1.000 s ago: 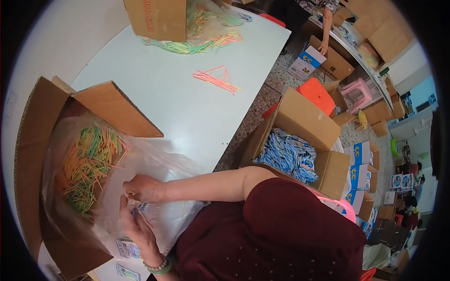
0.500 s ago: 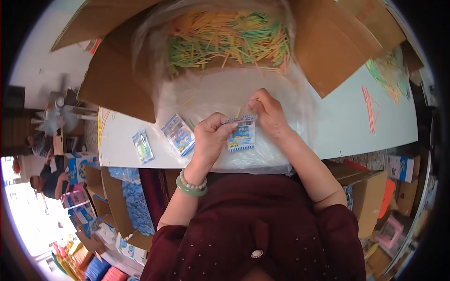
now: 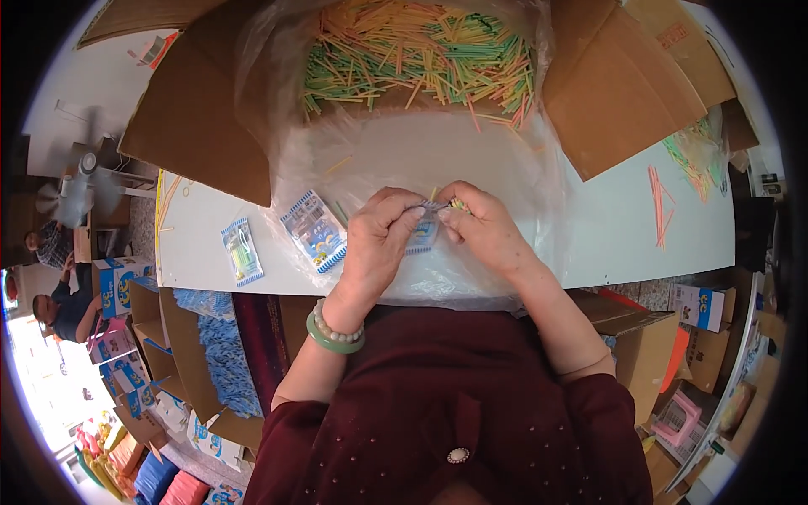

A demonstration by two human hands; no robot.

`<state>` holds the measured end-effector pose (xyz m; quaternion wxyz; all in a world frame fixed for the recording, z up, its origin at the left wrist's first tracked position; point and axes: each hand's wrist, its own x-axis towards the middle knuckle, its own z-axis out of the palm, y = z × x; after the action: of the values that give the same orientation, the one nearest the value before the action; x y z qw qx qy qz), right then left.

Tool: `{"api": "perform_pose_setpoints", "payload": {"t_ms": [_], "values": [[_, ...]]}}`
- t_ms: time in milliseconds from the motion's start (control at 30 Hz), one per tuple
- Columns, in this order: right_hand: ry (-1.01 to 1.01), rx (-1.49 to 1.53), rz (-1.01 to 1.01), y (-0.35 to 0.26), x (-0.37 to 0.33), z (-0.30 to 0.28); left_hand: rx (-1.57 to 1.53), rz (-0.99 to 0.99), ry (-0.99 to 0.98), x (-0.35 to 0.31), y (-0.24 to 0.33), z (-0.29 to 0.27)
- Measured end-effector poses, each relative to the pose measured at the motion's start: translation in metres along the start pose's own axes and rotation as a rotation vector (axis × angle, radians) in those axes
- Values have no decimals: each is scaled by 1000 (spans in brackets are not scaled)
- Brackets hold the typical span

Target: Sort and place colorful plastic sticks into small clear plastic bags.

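A small blue-and-white plastic packet (image 3: pixel 421 239) hangs between my hands, its upper edge bunched at the fingertips. My left hand (image 3: pixel 374 242) is closed, thumb and fingers pinching one side of that edge. On the other side my right hand (image 3: pixel 490 231) is closed too, thumb and forefinger at the packet's edge. Short yellow-green stick ends (image 3: pixel 459 204) show at the right fingers; how many is hidden. Left of my left hand lie a larger printed packet (image 3: pixel 315 233) and a smaller clear-fronted packet (image 3: pixel 242 252) with green sticks inside.
Ahead, an open cardboard box (image 3: pixel 198 109) lined with clear plastic (image 3: pixel 539 210) holds a heap of thin coloured sticks (image 3: pixel 421 55). Pink sticks (image 3: pixel 659 206) lie on the white table (image 3: pixel 606 244) at right. Cartons (image 3: pixel 644 353) stand below the table. Two people are far left.
My right hand has come left and down to the packet's top edge, meeting my left hand there. The packet's mouth is now gathered between both hands. The whole view has shifted slightly.
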<state>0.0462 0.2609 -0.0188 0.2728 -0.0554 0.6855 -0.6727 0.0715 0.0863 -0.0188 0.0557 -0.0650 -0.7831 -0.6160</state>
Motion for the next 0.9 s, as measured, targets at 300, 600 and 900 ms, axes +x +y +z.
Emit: {"api": "perform_pose_setpoints", "payload": {"t_ms": [300,600,900], "values": [[-72,99,-9,-16,-11,8,-188,-286,-98,-5,-11,-13],[28,14,-105,15,4,6,-190,-167,-77,-9,-11,-4],[301,125,-201,1,-10,-6,-45,-240,32,-12,-14,-7]]}}
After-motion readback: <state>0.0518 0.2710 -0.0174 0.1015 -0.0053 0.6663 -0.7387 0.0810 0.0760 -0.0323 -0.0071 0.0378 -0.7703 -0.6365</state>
